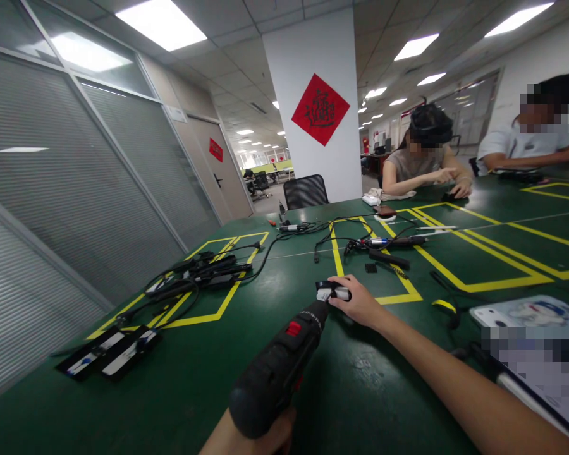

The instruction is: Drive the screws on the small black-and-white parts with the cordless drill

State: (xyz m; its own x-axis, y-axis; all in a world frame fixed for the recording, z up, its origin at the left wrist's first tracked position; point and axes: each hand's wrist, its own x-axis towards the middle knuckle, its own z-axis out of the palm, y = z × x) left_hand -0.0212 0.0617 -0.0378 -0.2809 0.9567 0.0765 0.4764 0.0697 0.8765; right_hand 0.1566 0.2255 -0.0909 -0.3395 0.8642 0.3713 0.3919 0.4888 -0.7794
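Observation:
Wrapped round the grip of a black power drill [275,370] with red buttons, my left hand [272,433] is partly hidden under the drill body. The drill points forward and slightly right. Its front end meets a small black, white and silver part [326,292] close above the green table. My right hand [358,303] grips this part from the right, fingertips on its silver end. The drill's tip is hidden against the part, so its exact contact cannot be made out.
The green table [180,385] has yellow tape outlines. Black cables and devices [208,272] lie left, with two flat black-and-white pieces [123,354] nearer. Tools and cables [384,243] lie beyond my right hand. A tablet-like device [531,316] is at right. Two people sit across the table.

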